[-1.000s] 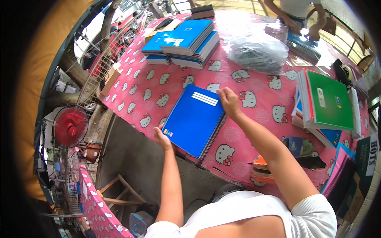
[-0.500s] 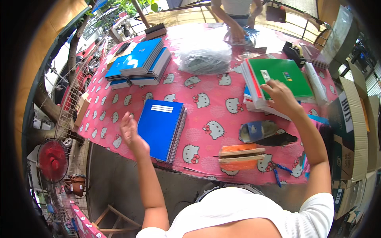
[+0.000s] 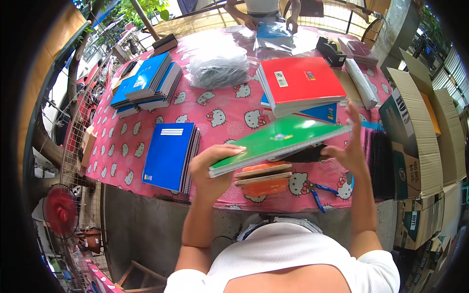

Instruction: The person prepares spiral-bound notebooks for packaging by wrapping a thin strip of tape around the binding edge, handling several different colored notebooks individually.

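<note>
A green notebook (image 3: 281, 139) is held tilted above the near part of the table. My left hand (image 3: 211, 168) grips its left end, thumb on the cover and fingers beneath. Beside its right end my right hand (image 3: 348, 149) stands open, fingers spread and pointing up. Beyond it lies a stack topped by a red notebook (image 3: 305, 83), with a blue notebook (image 3: 325, 113) sticking out below. To the left rests a stack of blue spiral notebooks (image 3: 168, 154). Partly hidden under the green notebook are orange blocks with brown edges (image 3: 264, 183) and a dark flat object (image 3: 308, 155).
Blue-handled pliers (image 3: 320, 195) lie near the front edge. Stacked blue notebooks (image 3: 146, 80) and a clear plastic bundle (image 3: 218, 68) sit farther back. A tape dispenser (image 3: 332, 51), a wrapped roll (image 3: 360, 83) and cardboard boxes (image 3: 415, 132) are at right. Across the table, another person handles a blue item.
The green notebook has come off the stack toward me, baring the red one. My left hand has moved right and taken hold of it; my right hand has let go and opened.
</note>
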Motion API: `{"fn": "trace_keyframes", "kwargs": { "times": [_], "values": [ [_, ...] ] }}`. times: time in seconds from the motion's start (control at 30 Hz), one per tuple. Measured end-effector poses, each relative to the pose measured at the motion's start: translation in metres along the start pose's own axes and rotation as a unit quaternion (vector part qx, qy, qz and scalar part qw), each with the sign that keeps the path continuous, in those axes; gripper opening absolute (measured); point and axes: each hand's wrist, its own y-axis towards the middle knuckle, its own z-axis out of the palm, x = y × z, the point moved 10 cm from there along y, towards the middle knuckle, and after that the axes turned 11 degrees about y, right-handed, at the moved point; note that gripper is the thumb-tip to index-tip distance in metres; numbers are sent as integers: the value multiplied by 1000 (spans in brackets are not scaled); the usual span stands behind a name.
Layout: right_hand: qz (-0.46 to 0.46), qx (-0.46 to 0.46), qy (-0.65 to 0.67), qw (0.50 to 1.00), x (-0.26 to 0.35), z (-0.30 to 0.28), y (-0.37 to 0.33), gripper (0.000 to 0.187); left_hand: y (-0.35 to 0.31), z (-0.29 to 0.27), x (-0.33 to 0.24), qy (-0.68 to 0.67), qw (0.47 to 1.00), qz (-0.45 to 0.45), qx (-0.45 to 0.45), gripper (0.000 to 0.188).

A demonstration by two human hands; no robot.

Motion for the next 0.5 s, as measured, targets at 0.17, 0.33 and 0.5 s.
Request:
{"fn": "trace_keyframes", "kwargs": {
  "times": [0.17, 0.33, 0.5],
  "values": [
    [124, 85, 236, 960, -59, 35, -60, 48, -16, -5, -8, -73, 987, -141, -5, 15],
    [150, 96, 228, 957, -58, 50, -80, 25, -32, -3, -2, -163, 971, -169, -48, 22],
    [176, 151, 218, 948, -53, 76, -88, 24, -53, -27, 33, -50, 976, -193, -89, 25]
  ]
}}
